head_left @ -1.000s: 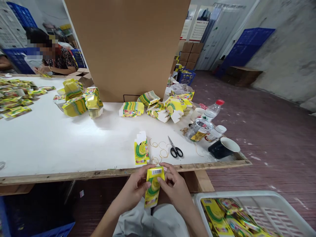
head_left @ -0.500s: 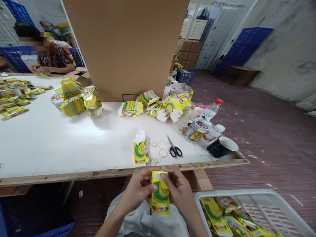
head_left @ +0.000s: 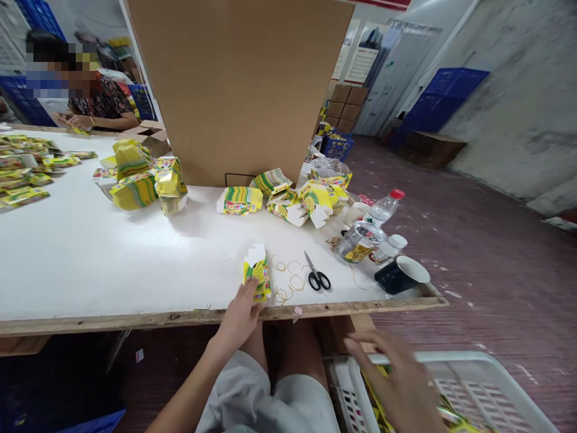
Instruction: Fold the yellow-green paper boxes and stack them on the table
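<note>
My left hand (head_left: 240, 315) reaches over the table's wooden front edge (head_left: 135, 320). Its fingers are closed on the near end of a yellow-green box (head_left: 258, 273), which rests on a small stack by that edge. My right hand (head_left: 396, 385) is low at the right and blurred by motion. Its fingers are stretched out over the white plastic basket (head_left: 487, 385), which holds yellow-green packets. Nothing shows in that hand.
Rubber bands (head_left: 291, 282), scissors (head_left: 318, 278), a black cup (head_left: 401, 275), a clear plastic cup (head_left: 358, 240) and a bottle (head_left: 383, 207) lie right of the stack. Box piles (head_left: 139, 177) (head_left: 306, 198) sit before a tall cardboard panel (head_left: 238, 90). Another person (head_left: 90, 102) works far left.
Both hands held one yellow box over my lap. Now the left hand has carried it up to the stack on the table, and the right hand has swung down to the basket.
</note>
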Motion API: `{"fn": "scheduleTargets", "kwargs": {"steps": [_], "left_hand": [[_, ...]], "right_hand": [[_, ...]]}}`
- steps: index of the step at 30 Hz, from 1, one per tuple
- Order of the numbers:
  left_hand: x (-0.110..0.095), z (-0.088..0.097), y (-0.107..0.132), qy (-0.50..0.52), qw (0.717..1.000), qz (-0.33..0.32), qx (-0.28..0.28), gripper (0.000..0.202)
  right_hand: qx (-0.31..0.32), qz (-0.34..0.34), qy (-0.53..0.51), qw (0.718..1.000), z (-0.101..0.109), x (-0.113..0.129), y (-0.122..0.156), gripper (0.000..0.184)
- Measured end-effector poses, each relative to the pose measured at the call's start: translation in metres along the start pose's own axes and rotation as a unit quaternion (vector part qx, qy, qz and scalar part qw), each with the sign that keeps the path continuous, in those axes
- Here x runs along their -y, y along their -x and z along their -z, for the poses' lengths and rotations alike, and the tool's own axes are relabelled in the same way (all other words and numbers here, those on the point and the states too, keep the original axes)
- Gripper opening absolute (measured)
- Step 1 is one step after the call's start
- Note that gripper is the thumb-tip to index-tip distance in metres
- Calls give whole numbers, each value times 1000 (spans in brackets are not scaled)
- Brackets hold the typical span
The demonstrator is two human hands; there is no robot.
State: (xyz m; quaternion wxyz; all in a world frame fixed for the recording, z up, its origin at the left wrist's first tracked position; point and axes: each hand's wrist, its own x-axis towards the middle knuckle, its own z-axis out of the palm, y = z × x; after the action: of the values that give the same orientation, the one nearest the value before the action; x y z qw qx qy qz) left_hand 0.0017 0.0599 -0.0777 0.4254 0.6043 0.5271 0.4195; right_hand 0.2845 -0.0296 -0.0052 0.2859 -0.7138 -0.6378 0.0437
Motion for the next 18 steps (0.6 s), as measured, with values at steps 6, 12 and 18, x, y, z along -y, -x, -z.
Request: {"fn": "scheduleTargets", "kwargs": {"steps": [6, 12, 18], "left_hand": [[10, -2, 1, 20, 1000, -5, -3, 41], [12, 8, -5, 55, 998, -4, -16, 40], [14, 6, -10, 103, 994, 4, -17, 39]], "right_hand": [[115, -29, -55, 991, -127, 91, -54, 20], [157, -59, -30, 985, -148, 104, -60, 19], [207, -99, -58, 972, -161, 101, -69, 23]]}}
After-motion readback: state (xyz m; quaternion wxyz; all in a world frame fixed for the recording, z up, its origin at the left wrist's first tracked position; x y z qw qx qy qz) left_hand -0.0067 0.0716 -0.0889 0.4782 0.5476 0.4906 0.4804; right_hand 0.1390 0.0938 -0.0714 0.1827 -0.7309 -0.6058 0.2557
